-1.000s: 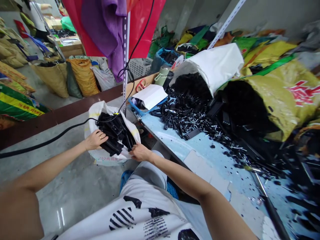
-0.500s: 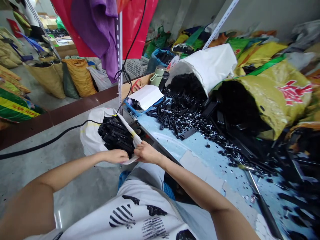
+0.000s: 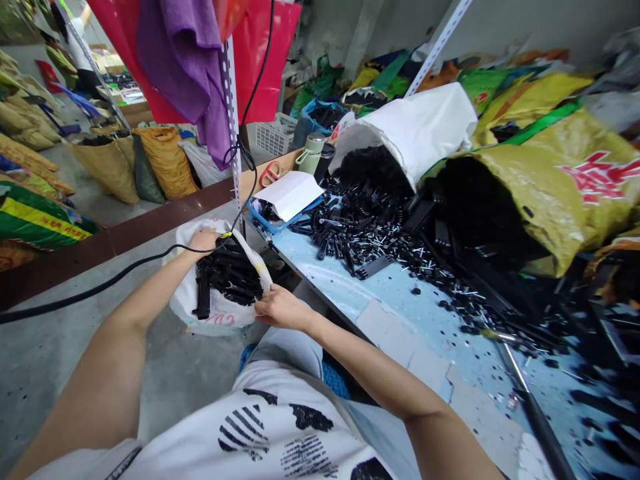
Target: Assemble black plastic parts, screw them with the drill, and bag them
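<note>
A white woven sack (image 3: 220, 322) stands on the floor left of the workbench, its mouth wide and filled with long black plastic parts (image 3: 227, 273). At the sack's far rim is my left hand (image 3: 204, 240), closed with its fingers curled at the edge; the fingertips are partly hidden. My right hand (image 3: 283, 307) pinches the near right rim between thumb and fingers. Across the sack's mouth, close by my left hand, runs a black cable (image 3: 120, 275).
On the blue bench top (image 3: 330, 280) lie heaped black parts and screws (image 3: 370, 227), spilling from a white sack (image 3: 415, 127) and a yellow sack (image 3: 560, 180). A hammer-like tool (image 3: 530, 407) lies at right. A perforated metal post (image 3: 232, 127) rises behind the floor sack.
My left hand has moved from the sack's near rim to its far rim, uncovering the near side with red marks. My right hand stays on the rim, shifted slightly left.
</note>
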